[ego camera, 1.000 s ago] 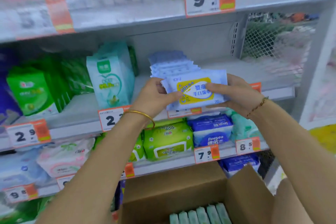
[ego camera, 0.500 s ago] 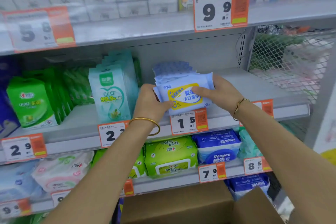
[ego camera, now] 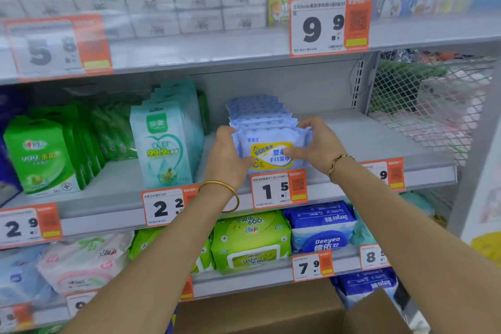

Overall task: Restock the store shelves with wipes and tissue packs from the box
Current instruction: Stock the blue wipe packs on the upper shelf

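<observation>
Here my left hand (ego camera: 230, 154) and right hand (ego camera: 317, 146) each grip one end of a blue pack (ego camera: 271, 154), fingers curled round its edges. This keeps it upright with the label facing out. It stands at the near edge of the middle shelf (ego camera: 379, 138), against the front of a row (ego camera: 257, 111) of matching packs. I cannot tell whether its base rests there yet. It is directly above the tag (ego camera: 279, 190) reading 1.5, which I judge to be its slot. Its yellow panel reads "EDI". To the left, teal packs (ego camera: 165, 144) say 99.9%, and farther left green packs (ego camera: 40, 154) say 999. Below, a blue bundle (ego camera: 322, 228) reads Deeyeo. The box (ego camera: 271, 312) sits nearest, under my arms.
</observation>
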`<action>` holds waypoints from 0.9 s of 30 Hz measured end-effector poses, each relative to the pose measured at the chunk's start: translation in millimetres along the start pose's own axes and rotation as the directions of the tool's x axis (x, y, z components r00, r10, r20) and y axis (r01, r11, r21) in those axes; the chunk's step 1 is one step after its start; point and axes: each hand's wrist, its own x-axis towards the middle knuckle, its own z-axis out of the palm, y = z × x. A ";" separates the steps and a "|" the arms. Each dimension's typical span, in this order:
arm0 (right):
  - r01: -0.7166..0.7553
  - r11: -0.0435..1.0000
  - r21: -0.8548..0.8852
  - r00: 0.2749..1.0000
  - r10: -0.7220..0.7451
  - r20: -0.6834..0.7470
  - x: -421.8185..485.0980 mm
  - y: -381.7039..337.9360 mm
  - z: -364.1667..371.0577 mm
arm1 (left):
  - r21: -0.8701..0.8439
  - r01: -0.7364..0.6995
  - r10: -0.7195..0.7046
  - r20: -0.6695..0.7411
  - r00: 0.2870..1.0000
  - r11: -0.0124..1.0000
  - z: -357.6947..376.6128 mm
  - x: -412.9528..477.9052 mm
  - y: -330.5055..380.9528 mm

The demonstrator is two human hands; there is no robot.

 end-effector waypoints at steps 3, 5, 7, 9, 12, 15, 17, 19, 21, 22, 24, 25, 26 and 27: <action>-0.005 0.994 -0.110 0.999 0.010 0.048 -3.0 1.6 -0.3 | 0.091 -0.008 0.003 0.052 0.999 0.996 1.3 -3.9 -2.4; 0.006 0.988 -0.156 0.997 0.005 0.071 -5.8 1.0 0.1 | 0.113 0.011 -0.018 0.068 0.998 0.994 0.5 -6.8 -5.7; 0.018 0.986 -0.168 0.996 -0.002 0.094 -7.8 -1.0 0.1 | 0.124 0.036 -0.043 0.056 0.997 0.992 -1.6 -7.7 -7.9; 0.013 0.987 -0.158 0.994 0.004 0.108 -8.6 -2.2 0.6 | 0.142 0.050 -0.058 0.053 0.997 0.989 -3.2 -6.6 -10.1; -0.006 0.988 -0.151 0.995 0.020 0.097 -12.0 -5.3 -0.5 | 0.174 0.058 -0.065 0.038 0.997 0.983 -3.5 -7.1 -13.0; 0.017 0.994 -0.108 0.998 -0.023 -0.057 -24.4 -4.5 -11.7 | 0.177 -0.041 0.067 -0.141 0.988 0.983 -3.3 -18.4 -14.3; 0.079 0.996 -0.040 0.970 -0.086 -0.226 -50.6 -0.7 -25.1 | 0.146 -0.185 0.219 -0.264 0.939 0.972 -1.5 -41.2 -13.4; 0.118 0.992 0.032 0.953 -0.104 -0.286 -87.5 13.7 -34.0 | 0.146 -0.289 0.321 -0.305 0.897 0.946 6.8 -75.6 -14.2; 0.043 0.998 0.040 0.988 -0.037 -0.149 -124.8 44.7 -26.4 | 0.132 -0.301 0.325 -0.227 0.918 0.944 25.1 -111.9 -26.0; -0.023 1.000 -0.003 0.999 0.023 -0.025 -141.6 64.4 -17.0 | 0.115 -0.284 0.298 -0.133 0.945 0.952 37.6 -129.2 -36.0; -0.170 0.978 -0.125 0.962 0.192 0.194 -169.2 110.4 8.8 | 0.087 -0.192 0.181 0.123 0.976 0.978 67.9 -159.4 -65.5; -0.244 0.953 -0.179 0.921 0.286 0.266 -179.9 134.3 22.6 | 0.084 -0.119 0.095 0.246 0.965 0.989 83.3 -172.5 -82.4; -0.310 0.922 -0.231 0.867 0.374 0.330 -188.6 157.8 36.2 | 0.100 -0.043 0.006 0.349 0.937 0.994 97.0 -184.0 -99.5; -0.358 0.887 -0.291 0.805 0.451 0.386 -194.5 180.0 49.3 | 0.136 0.018 -0.075 0.424 0.903 0.991 108.8 -193.8 -115.9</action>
